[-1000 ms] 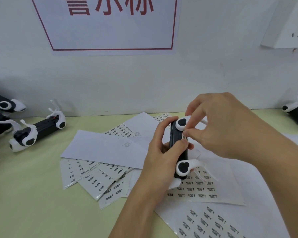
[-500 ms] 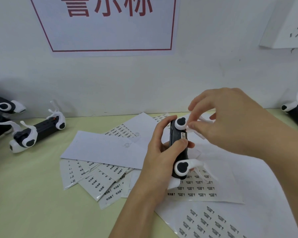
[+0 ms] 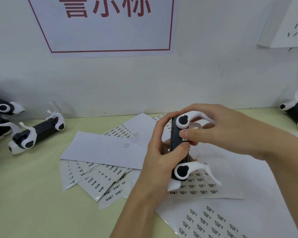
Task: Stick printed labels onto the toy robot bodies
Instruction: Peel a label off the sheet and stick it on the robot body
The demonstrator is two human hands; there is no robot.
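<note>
Left hand (image 3: 159, 162) gripped a matte black oblong plastic toy robot body w/ smooth white curved legs (image 3: 179, 146), held upright above the sheets, just right of centre. Right hand (image 3: 230, 129) curled round its upper end, thumb pressing a small white label (image 3: 185, 139) on the body. Glossy label sheets w/ rows of black print (image 3: 201, 188) lay fanned on the pale green tabletop (image 3: 29, 194). Another black-and-white robot body (image 3: 36, 133) lay at 9 o'clock.

Left hand (image 3: 155, 162) wrapped round black toy robot body (image 3: 176, 145), held above label sheets (image 3: 201, 188) on the tabletop (image 3: 24, 203). Right hand (image 3: 230, 131) pressing a thumb on its side. More toy robots (image 3: 36, 133) lying far left.
</note>
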